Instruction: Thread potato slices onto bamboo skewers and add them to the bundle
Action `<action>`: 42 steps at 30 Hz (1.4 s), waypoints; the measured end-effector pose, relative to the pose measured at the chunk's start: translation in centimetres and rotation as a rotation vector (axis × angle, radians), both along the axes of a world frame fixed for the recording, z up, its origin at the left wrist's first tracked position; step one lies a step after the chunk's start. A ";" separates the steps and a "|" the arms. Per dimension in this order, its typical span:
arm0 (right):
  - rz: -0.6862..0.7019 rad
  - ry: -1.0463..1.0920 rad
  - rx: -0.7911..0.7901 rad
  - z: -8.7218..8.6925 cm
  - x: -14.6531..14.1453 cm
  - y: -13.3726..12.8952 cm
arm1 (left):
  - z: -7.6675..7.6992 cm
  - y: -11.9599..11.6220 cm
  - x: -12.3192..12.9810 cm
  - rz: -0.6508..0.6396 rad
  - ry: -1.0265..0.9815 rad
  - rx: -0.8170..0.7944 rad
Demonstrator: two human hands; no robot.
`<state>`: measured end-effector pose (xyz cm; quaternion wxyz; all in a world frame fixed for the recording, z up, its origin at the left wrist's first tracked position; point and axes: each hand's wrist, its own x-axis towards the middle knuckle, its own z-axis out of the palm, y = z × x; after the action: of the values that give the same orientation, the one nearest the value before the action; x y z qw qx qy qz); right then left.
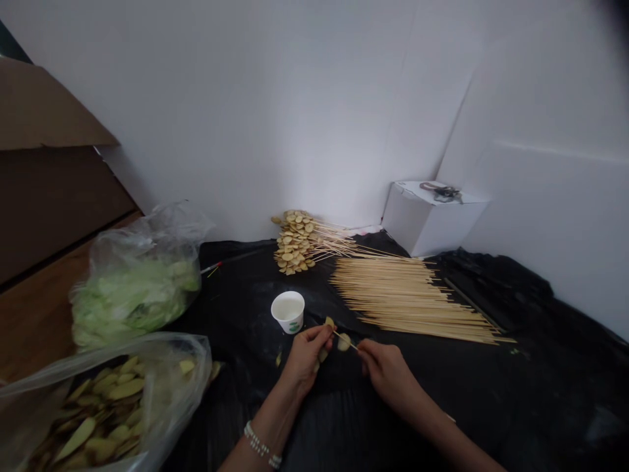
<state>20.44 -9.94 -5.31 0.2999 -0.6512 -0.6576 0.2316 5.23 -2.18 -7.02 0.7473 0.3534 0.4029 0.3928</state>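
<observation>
My left hand (308, 354), with a beaded bracelet at the wrist, is closed on pale slices at the tip of a thin wooden skewer. My right hand (386, 367) pinches the same skewer farther right. Between the hands one round slice (344, 342) is threaded on the skewer. Just beyond my left hand stands a white paper cup (288, 312). A wide layer of bare skewers (407, 295) lies behind my right hand, and a pile of skewered slices (295, 242) rests near the wall.
An open plastic bag of loose slices (111, 406) is at the lower left, with a bag of pale green vegetables (137, 295) behind it. A white box (430, 219) holding keys (445, 192) stands at the back right. Black plastic sheeting (491, 393) covers the surface.
</observation>
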 end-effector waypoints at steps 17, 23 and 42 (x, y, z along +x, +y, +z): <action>-0.044 -0.242 0.253 -1.2 -1.4 1.1 | 0.6 0.0 0.3 0.103 -0.076 -0.074; -0.077 -0.438 0.461 -2.1 -1.5 0.8 | 0.8 0.0 0.4 0.103 -0.036 -0.077; -0.116 -0.299 0.408 -1.5 -0.7 1.1 | 1.1 0.0 0.4 0.035 -0.275 -0.372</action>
<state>19.74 -8.82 -6.78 0.3373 -0.6408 -0.6892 -0.0224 5.65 -2.21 -5.94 0.8404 0.1459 0.3689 0.3693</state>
